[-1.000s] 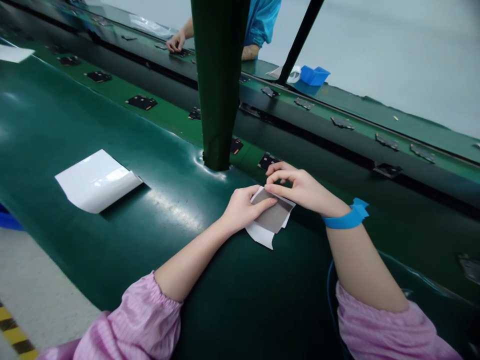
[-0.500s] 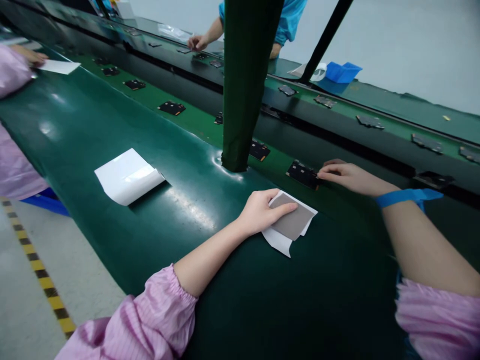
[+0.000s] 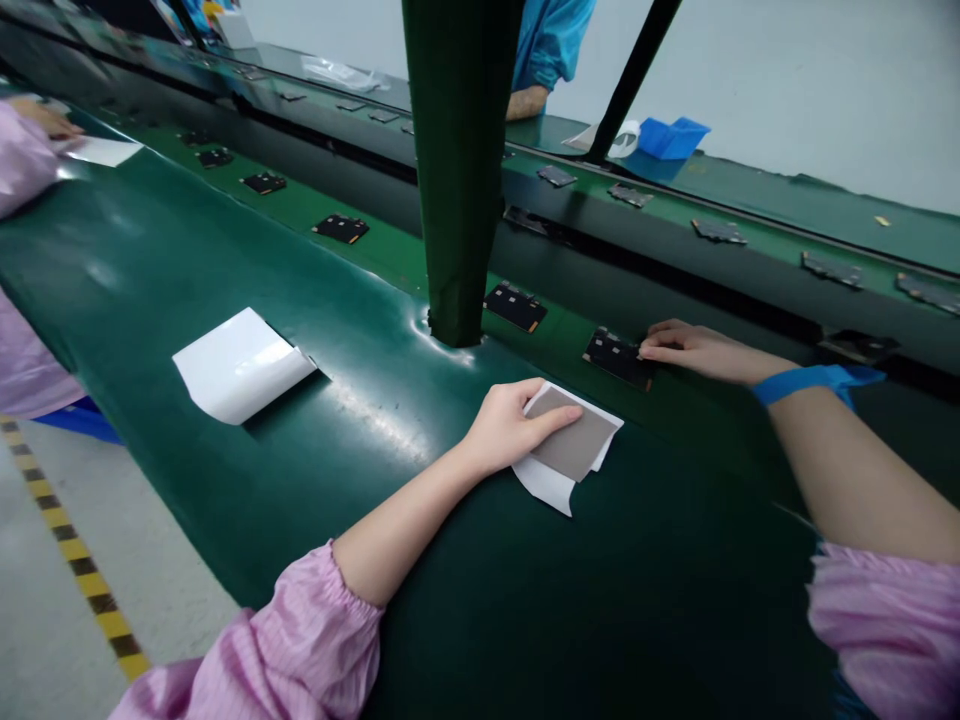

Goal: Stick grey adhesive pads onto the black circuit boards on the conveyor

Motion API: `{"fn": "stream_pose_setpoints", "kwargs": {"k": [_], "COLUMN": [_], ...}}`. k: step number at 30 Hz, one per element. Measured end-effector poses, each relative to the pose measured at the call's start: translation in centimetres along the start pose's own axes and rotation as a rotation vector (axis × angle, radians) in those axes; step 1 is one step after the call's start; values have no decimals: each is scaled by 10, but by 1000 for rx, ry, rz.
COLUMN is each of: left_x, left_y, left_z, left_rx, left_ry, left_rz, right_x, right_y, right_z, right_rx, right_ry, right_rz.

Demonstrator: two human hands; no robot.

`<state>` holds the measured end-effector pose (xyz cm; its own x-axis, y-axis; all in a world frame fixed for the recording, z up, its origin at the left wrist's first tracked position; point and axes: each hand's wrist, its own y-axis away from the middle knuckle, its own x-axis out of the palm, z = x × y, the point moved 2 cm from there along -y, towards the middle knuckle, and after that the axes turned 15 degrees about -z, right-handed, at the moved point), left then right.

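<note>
My left hand (image 3: pixel 506 425) is closed on a grey sheet (image 3: pixel 574 445) with white backing paper (image 3: pixel 551 485) beneath it, thumb on top, low over the green table. On the green belt lies a black circuit board (image 3: pixel 615 355) with small light patches. At that board's right end, my right hand (image 3: pixel 679 350) has thumb and fingers pinched together, the tips against its edge. Whatever may be between those fingertips is too small to make out. A blue band (image 3: pixel 814 383) circles my right wrist.
A green post (image 3: pixel 457 200) rises between my hands and the far side. White curled paper (image 3: pixel 240 365) lies left on the table. More boards (image 3: pixel 515 305) ride the belt. A co-worker's pink sleeve (image 3: pixel 26 155) is far left; a blue sleeve (image 3: pixel 551 45) is across, near a blue bin (image 3: pixel 673 138).
The view has shifted slightly, moving the table leftward in it. The boards on the near belt have travelled right. My right fingertips are now against the board's end; my left hand keeps its hold.
</note>
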<state>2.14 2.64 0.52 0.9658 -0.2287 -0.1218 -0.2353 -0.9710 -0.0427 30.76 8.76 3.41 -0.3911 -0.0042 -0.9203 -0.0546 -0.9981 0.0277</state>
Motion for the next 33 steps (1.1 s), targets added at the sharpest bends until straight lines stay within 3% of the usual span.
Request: {"fn": "stream_pose_setpoints", "kwargs": {"k": [2, 6, 8, 10, 14, 17, 23, 33], "left_x": [0, 0, 0, 0, -2, -3, -3, -2], "left_y": [0, 1, 1, 1, 0, 1, 2, 5], "left_z": [0, 1, 1, 2, 3, 2, -1, -6], "left_rx": [1, -5, -17, -18, 14, 25, 58, 83], "left_ry": [2, 21, 51, 92, 125, 121, 161, 137], "left_rz": [2, -25, -60, -104, -167, -166, -48, -150], "right_x": [4, 10, 13, 18, 38, 43, 35, 34], "right_y": [2, 13, 28, 51, 97, 114, 118, 121], "right_z": [-7, -20, -10, 14, 74, 99, 99, 98], "right_rx": [-20, 123, 139, 60, -100, -77, -61, -141], "right_ry": [-24, -118, -240, -401, -588, -567, -577, -525], "right_rz": [-49, -244, -410, -569, -437, -414, -413, -426]}}
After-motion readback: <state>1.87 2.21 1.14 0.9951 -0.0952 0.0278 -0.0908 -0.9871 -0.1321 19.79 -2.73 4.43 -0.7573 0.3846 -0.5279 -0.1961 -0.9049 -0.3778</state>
